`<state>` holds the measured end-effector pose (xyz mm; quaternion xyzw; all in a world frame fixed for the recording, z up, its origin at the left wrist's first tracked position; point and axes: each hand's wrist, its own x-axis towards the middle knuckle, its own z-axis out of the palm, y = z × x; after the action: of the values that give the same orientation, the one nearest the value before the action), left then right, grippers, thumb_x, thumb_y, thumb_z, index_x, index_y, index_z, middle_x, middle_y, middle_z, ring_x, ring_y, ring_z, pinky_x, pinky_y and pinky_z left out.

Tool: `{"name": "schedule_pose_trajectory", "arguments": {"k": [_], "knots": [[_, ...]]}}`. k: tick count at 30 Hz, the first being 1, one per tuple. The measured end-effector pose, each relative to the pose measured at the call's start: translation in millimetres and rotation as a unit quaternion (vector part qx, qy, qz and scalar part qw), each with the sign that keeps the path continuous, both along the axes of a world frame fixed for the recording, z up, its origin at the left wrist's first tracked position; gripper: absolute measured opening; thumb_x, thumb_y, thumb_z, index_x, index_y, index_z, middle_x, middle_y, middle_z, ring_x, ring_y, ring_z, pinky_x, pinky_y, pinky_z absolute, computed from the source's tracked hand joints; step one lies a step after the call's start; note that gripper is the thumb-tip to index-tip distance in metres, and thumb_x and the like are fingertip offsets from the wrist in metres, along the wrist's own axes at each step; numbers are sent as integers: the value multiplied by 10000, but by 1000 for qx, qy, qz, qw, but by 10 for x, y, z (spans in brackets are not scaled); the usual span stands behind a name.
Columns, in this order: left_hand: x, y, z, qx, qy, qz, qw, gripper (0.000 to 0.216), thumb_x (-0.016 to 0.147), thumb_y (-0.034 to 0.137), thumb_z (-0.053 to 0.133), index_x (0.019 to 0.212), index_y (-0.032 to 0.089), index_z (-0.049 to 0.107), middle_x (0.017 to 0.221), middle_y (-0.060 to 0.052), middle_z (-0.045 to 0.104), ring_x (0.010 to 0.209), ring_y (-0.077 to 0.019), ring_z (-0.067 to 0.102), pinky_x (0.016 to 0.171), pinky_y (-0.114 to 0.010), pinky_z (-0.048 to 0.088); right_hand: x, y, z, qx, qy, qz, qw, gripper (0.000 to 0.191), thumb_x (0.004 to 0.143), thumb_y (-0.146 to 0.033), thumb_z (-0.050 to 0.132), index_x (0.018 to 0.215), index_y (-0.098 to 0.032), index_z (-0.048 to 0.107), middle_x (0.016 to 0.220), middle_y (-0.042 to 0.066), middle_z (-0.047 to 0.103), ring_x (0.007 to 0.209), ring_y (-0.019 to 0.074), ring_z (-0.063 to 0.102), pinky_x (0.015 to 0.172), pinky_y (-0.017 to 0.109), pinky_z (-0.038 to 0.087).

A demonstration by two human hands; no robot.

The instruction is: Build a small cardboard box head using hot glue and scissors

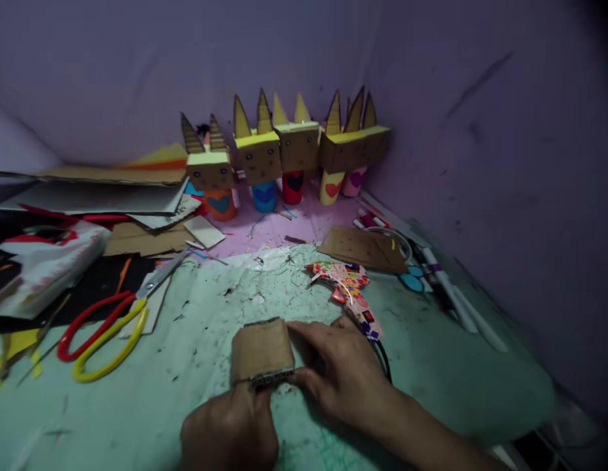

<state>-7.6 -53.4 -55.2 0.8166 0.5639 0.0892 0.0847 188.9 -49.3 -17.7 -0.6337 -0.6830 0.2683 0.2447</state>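
Your right fingers [311, 333] pinch the cardboard box [262, 353] against your left fingers [264, 418], whose grip I cannot tell; it seems shaped but undecorated, unlike the eared figures [257, 158] beyond them.

a small brown cardboard box [262, 351] is held by two hands over the green table [151, 405]. its flat, nearly square top is turned up, and rough, wavy insides are shown along its near edge. the near edge is gripped by the left hand [230, 426], the right side by the right hand [350, 363].
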Motion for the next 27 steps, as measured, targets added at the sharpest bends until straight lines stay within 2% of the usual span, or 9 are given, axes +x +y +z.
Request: {"name": "schedule_pose_trajectory", "arguments": {"k": [3,6,10,12,16,19,21,24,27], "knots": [[122,58,326,39,-66,-34,996,226,833,199,481,816,210,706,638,-64,738,553,-220,692,534,-287,490,12,-59,25,76,48,-4,996,709,691,-217,724,1339,-161,443,1176,156,603,1042,285,585,870,458,457],[131,32,524,3,-170,-91,981,225,827,196,489,822,224,712,598,-25,724,490,-175,659,489,-255,453,9,-82,77,144,136,72,977,854,698,-276,757,1427,-214,317,1449,174,369,1330,305,372,1030,501,378],[110,-28,839,-44,-269,-63,960,278,820,250,510,615,183,685,485,-21,634,416,-131,541,424,-234,361,-30,-10,149,73,275,149,947,738,666,-389,787,1320,-253,475,1331,120,543,1224,279,519,1008,485,416],[60,-12,1005,-58,-348,-41,935,202,796,309,575,739,190,728,457,7,591,401,-115,481,407,-221,334,-57,57,155,10,369,145,918,692,643,-435,784,1256,-241,531,1229,108,624,1100,273,612,930,458,481],[-130,245,1163,28,-547,60,834,288,777,380,633,950,158,693,473,52,488,422,-85,405,415,-194,310,-127,220,130,-47,534,128,834,615,627,-483,759,1142,-187,603,1068,117,695,972,285,665,840,423,519],[-167,557,1087,-53,-666,65,741,330,782,415,635,922,117,654,531,43,490,487,-90,463,457,-180,365,-202,339,133,-52,607,108,785,550,659,-449,729,1122,-177,610,989,114,710,929,286,672,776,399,533],[-80,707,984,-176,-685,94,701,346,809,373,620,1031,108,627,746,-31,623,617,-130,578,496,-195,435,-250,406,139,-42,614,95,782,543,664,-463,718,1116,-180,617,948,111,715,916,293,671,743,399,539],[125,769,825,-378,-692,95,608,390,911,381,464,1226,166,546,963,-92,674,762,-203,658,572,-283,524,-297,490,97,-42,593,94,799,569,681,-490,704,1151,-183,609,967,114,710,931,296,668,742,396,545],[245,724,722,-414,-724,97,543,389,927,364,433,1256,177,521,997,-97,683,782,-210,675,611,-305,547,-321,556,-34,-42,577,79,812,657,699,-529,685,1250,-197,549,1115,125,672,1003,293,653,783,394,547]]}}
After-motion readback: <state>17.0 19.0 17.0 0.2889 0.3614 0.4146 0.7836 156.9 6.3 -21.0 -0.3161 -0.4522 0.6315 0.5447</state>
